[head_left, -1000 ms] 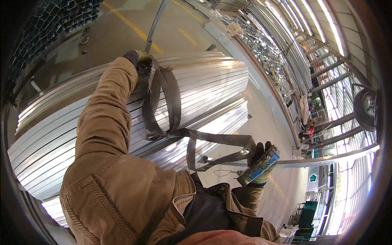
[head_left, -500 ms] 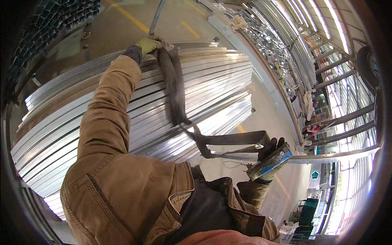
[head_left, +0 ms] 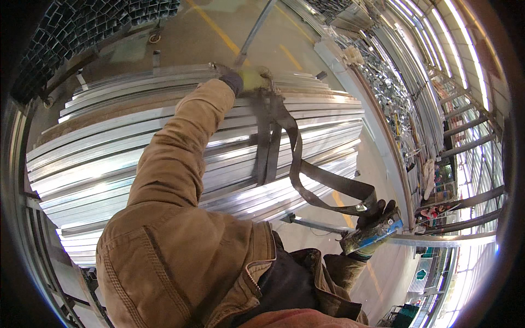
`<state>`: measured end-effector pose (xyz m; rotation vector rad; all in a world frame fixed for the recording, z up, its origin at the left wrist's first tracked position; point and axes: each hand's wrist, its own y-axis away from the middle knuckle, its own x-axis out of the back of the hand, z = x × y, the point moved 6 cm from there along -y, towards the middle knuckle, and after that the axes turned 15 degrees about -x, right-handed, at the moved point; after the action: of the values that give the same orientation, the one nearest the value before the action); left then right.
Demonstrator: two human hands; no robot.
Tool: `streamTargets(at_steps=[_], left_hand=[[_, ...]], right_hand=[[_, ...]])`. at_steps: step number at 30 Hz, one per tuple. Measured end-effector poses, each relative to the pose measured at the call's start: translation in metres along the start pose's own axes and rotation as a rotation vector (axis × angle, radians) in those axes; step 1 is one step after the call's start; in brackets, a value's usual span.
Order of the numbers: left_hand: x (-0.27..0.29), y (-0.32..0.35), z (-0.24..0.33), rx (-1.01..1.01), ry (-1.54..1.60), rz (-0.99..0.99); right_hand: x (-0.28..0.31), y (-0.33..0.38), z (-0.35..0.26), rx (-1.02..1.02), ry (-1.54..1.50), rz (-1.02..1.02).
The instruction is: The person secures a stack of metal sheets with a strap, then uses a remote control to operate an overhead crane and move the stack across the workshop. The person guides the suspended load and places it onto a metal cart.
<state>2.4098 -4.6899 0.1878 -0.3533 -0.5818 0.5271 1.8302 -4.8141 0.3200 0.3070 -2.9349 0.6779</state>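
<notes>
A dark webbing strap (head_left: pixel 336 185) runs in a loose loop between my two hands, in front of a stack of long silvery metal profiles (head_left: pixel 164 136). My left hand (head_left: pixel 253 80), in a yellow-green glove, reaches over the top of the stack. It is blurred, but the strap hangs down from it, so it appears closed on it. At the right, my gloved right hand (head_left: pixel 377 227) grips the other end of the strap near a small shiny metal fitting. Across this hand lies a scuffed rectangular piece (head_left: pixel 374 234) with a blue stripe; its kind is unclear.
A slanting metal post (head_left: pixel 257 33) rises beyond the stack. Dark square tubes (head_left: pixel 98 24) are piled at the far left. A long bin of metal scraps (head_left: pixel 377 76) stands to the right. Yellow lines (head_left: pixel 216 24) mark the floor. A metal rail (head_left: pixel 448 240) lies right of my right hand.
My view has shifted, so the stack sits further right and lower. My left hand has moved slightly right along the stack's top with the strap, whose hanging loop has spread apart.
</notes>
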Motion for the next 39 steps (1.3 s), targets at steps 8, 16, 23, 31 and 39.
streamTargets(at_steps=[8,16,23,31,39], left_hand=[[-0.009,0.029,0.105,0.045,0.168,0.048],[-0.078,0.107,0.215,0.036,0.600,0.215],[-0.158,0.172,0.294,-0.154,0.626,0.075],[-0.217,0.207,0.312,0.076,0.803,-0.068],[-0.265,0.219,0.322,-0.097,-0.079,-0.079]], right_hand=[[-0.014,-0.019,-0.010,-0.051,-0.228,-0.040],[-0.062,0.026,-0.037,0.453,0.332,-0.432],[-0.098,0.078,0.077,-0.636,-0.482,-1.215],[-0.063,0.082,0.093,-0.864,-0.741,-1.197],[-0.022,0.104,0.090,-0.857,-0.602,-1.289]])
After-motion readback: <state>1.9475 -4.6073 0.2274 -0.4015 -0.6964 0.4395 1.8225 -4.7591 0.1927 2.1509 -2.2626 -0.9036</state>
